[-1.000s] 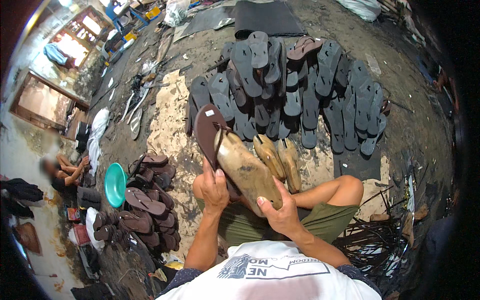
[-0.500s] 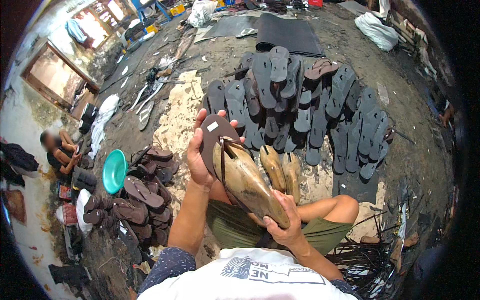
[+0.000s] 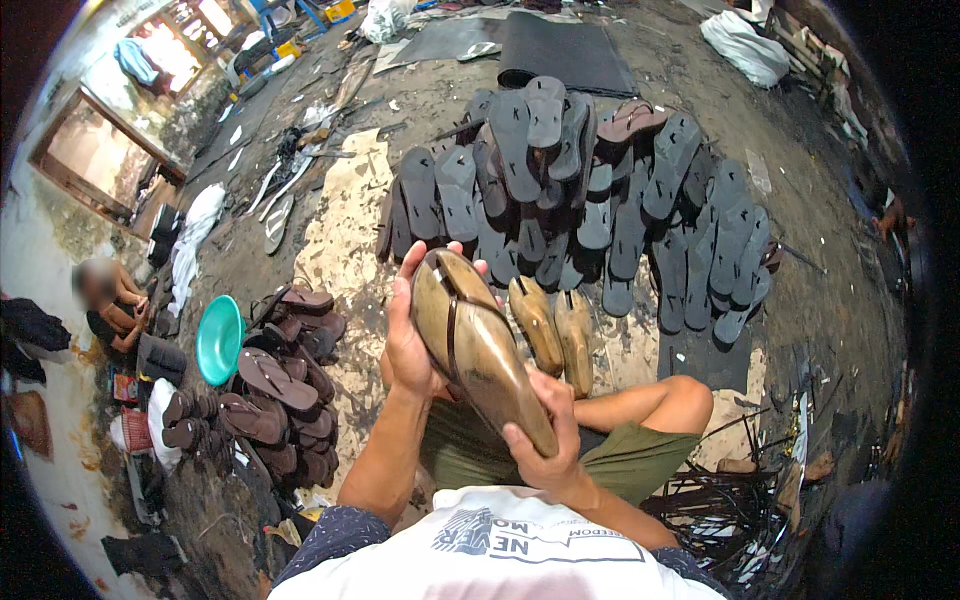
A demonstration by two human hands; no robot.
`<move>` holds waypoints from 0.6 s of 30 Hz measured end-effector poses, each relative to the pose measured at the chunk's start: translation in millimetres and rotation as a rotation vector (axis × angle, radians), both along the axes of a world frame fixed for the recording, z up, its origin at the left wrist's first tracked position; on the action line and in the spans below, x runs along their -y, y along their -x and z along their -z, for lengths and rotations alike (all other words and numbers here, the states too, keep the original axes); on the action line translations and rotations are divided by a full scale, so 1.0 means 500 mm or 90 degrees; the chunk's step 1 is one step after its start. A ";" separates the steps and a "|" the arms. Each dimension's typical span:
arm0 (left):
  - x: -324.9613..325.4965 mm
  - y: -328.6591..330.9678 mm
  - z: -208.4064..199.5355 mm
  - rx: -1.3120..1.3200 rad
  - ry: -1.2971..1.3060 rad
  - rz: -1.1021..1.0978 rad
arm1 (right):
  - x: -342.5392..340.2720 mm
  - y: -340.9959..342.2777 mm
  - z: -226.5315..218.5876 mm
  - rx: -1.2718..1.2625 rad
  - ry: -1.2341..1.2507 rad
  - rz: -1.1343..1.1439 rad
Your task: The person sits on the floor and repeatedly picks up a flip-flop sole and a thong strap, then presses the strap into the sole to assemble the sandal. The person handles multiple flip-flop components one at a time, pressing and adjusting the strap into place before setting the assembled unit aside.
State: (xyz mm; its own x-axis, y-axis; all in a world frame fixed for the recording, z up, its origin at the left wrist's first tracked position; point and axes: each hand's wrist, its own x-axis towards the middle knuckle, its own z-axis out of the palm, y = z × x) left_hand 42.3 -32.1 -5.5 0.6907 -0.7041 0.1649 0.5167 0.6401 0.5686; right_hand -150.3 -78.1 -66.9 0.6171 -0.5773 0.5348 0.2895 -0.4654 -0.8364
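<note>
A wooden shoe last (image 3: 485, 375), yellowish brown and shiny, lies tilted between my two hands over my lap. Dark flip-flop straps (image 3: 450, 345) run across its front part; the sole behind the last is almost wholly hidden. My left hand (image 3: 408, 345) is closed round the toe end from the left, its fingertips showing past the far edge. At the heel end, my right hand (image 3: 552, 425) grips the last with thumb and fingers. Two more wooden lasts, one (image 3: 537, 325) beside the other (image 3: 574, 345), rest on the ground just beyond my knees.
Dark grey soles (image 3: 595, 215) are heaped ahead, with a black rubber sheet (image 3: 565, 55) behind. Brown flip-flops (image 3: 265, 420) pile up at left beside a green basin (image 3: 220, 340). A person (image 3: 115, 305) sits far left. Thin black strips (image 3: 720, 520) lie near right.
The last has come down flush over the flip-flop, hiding the brown sole that showed at the toe. The straps now sit tight across the last. Both hands keep hold.
</note>
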 end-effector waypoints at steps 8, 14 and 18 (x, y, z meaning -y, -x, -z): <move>-0.014 0.095 0.125 0.255 -0.472 -0.122 | 0.016 -0.048 0.041 -0.167 0.101 0.035; -0.062 0.148 0.032 -0.036 -0.346 -0.032 | 0.110 0.026 0.016 -0.109 -0.280 -0.223; -0.125 0.215 0.028 -0.100 -0.345 0.042 | 0.071 0.060 0.036 -0.219 -0.575 -0.391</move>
